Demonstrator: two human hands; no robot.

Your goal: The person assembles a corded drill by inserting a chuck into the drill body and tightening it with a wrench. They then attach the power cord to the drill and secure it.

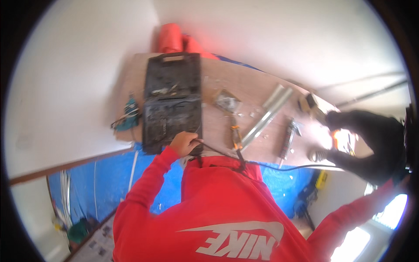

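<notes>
My left hand [184, 143] is closed around a black cable [220, 151], beside the near right corner of an open black tool case [172, 126]. From that hand the cable runs right, past my waist and along the near table edge. At the far right my right sleeve [349, 220] reaches up to a large, blurred black object [371, 139] close to the camera. It has two thick prongs, and a ribbed silver end [318, 155] shows at the lower one. I cannot make out my right hand or its fingers there.
On the wooden table [218, 81] lie a teal power tool [129, 115], an open small box [227, 101], an orange-handled tool [236, 134], metal strips [267, 118] and a cartridge tube [288, 139]. Blue sheeting [111, 177] covers the floor. Red rolled material [170, 38] stands behind.
</notes>
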